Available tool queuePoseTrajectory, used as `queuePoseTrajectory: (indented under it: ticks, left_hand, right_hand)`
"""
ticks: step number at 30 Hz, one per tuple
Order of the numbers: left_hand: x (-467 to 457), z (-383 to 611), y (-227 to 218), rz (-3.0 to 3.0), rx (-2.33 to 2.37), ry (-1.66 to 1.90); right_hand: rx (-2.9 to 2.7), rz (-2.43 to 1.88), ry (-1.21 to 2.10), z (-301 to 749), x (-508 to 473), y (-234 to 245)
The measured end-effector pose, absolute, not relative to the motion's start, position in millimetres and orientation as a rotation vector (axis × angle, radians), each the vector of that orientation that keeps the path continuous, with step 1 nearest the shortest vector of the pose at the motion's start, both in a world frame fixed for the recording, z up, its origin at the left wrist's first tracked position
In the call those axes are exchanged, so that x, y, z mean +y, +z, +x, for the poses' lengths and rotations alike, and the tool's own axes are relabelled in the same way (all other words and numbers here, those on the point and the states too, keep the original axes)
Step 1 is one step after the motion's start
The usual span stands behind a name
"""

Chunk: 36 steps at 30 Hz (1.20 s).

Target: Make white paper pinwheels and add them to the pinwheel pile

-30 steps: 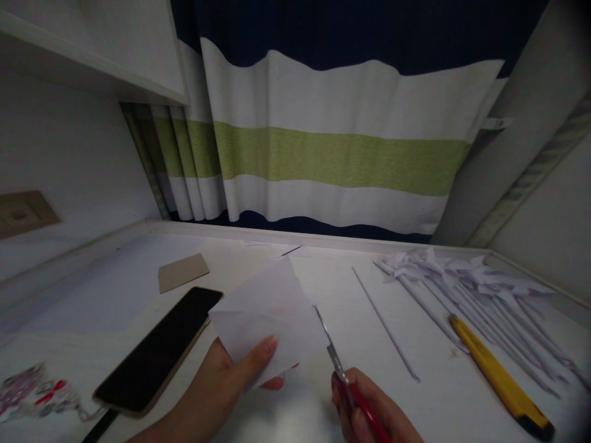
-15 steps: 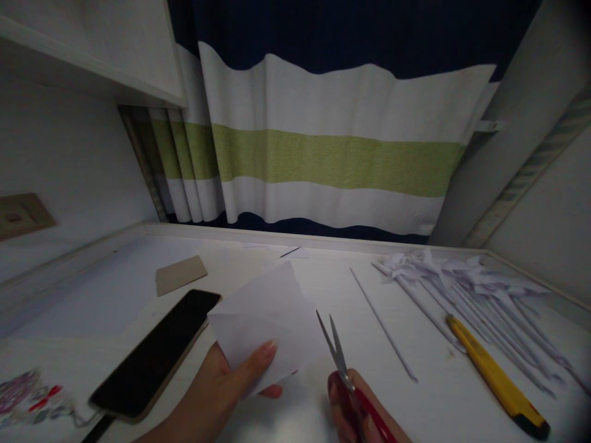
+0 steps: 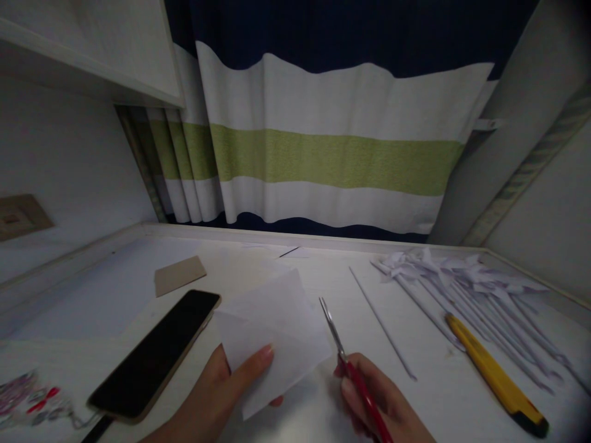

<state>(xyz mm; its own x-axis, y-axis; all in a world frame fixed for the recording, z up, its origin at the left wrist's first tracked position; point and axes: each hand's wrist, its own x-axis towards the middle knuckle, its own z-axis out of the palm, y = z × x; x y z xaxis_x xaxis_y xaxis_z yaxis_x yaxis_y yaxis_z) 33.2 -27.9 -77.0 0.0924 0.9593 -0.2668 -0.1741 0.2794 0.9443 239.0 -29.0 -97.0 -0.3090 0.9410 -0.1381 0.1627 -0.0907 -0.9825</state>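
A square sheet of white paper [image 3: 281,332] with creases across it is pinched in my left hand [image 3: 231,384], the thumb on top and the fingers mostly hidden beneath. My right hand [image 3: 373,394] grips a pair of scissors [image 3: 344,360] by its red handles. The silver blades point up and away, nearly together, just beside the sheet's right side and apart from it. To the right of the scissors, a thin rolled paper stick [image 3: 381,323] lies on the table.
Several paper sticks with folded paper tops [image 3: 462,277] are piled at the back right. A yellow utility knife [image 3: 496,372] lies before them. At left are a black phone [image 3: 159,351] with a cable and charm, a cardboard piece [image 3: 180,275] and white paper [image 3: 92,289]. A curtain [image 3: 332,160] hangs behind.
The scissors' blades have come closer together and turned edge-on, as my right hand rotated. The paper in my left hand has shifted slightly right and down.
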Motion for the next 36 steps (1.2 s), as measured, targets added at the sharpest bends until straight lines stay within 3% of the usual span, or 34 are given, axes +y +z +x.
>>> queuePoseTrajectory:
  ticks: [5, 8, 36]
  left_hand:
    - [-27, 34, -80, 0.694, 1.169, 1.136]
    - [-26, 36, -80, 0.678, 1.167, 1.136]
    - [-30, 39, -91, 0.869, 0.974, 0.899]
  right_hand:
    - [-2.039, -1.553, 0.653, 256, -10, -97]
    - [-2.181, -1.659, 0.511, 261, -7, -100]
    - [-2.345, -1.588, 0.661, 265, -7, -107]
